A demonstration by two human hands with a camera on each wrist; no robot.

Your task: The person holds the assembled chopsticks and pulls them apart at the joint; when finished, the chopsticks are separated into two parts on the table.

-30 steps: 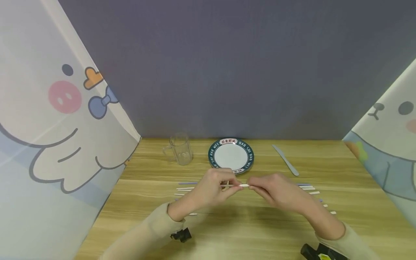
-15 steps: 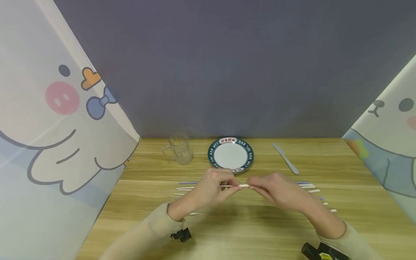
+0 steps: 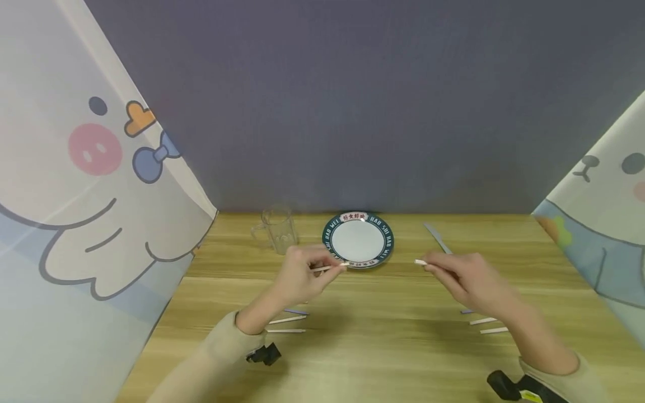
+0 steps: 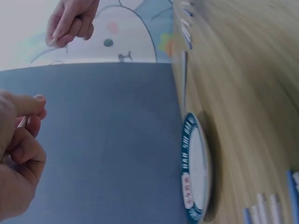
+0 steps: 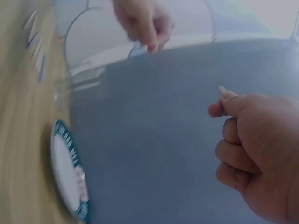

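My left hand (image 3: pixel 301 274) pinches a thin white stick (image 3: pixel 322 268) between thumb and fingertips, just in front of the plate's near left rim. My right hand (image 3: pixel 471 282) pinches another short white stick piece (image 3: pixel 420 262), whose end pokes out past the thumb, as the right wrist view also shows. A wide gap separates the two hands, and both are raised above the table. Under the left forearm lie several white and blue sticks (image 3: pixel 286 331). More white and blue sticks (image 3: pixel 494 331) lie beneath the right forearm, partly hidden by it.
A white plate (image 3: pixel 356 238) with a dark green lettered rim stands at the back middle of the wooden table (image 3: pixel 363 358). Left of it is a clear glass mug (image 3: pixel 282 230). A knife (image 3: pixel 437 238) lies to its right, partly covered by my right hand. A grey panel (image 3: pixel 353 112) closes the back.
Earlier both hands met over one white stick in the middle. Now they have moved apart to left and right and slightly away from me, each holding a white piece.
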